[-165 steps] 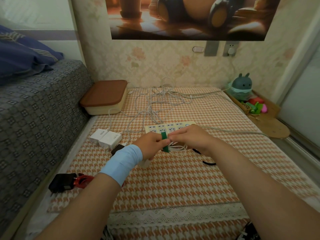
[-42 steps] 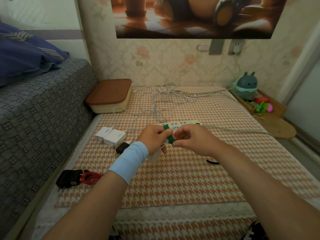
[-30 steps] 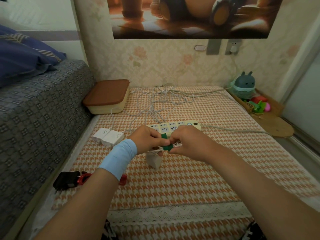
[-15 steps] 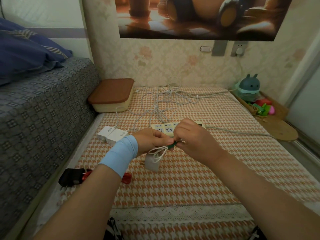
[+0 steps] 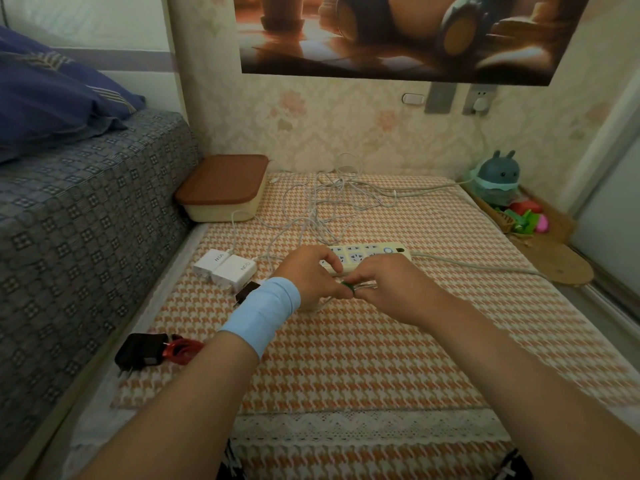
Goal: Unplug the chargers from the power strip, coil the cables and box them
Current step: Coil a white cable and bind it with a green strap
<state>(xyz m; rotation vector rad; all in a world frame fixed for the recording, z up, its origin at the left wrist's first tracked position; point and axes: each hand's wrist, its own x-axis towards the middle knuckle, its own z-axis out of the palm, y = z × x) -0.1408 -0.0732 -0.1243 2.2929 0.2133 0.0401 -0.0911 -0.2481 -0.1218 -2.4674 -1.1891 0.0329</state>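
Pinches, with left grip [image 5: 311, 276] and right grip [image 5: 385, 289] both closed on it, thin white coiled charger cable [image 5: 365, 286] just above the middle of orange houndstooth woven mat [image 5: 381, 358], in front of cream plastic power strip [image 5: 379, 251]; likely handles light, limp, springy, so best held at green strap tie [image 5: 347, 288].

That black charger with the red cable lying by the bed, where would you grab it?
Pinch the black charger by its blocky body, from above, fingers across its longer sides. It lies flat; prongs stick out at the near end and the red cable bunches at the other.
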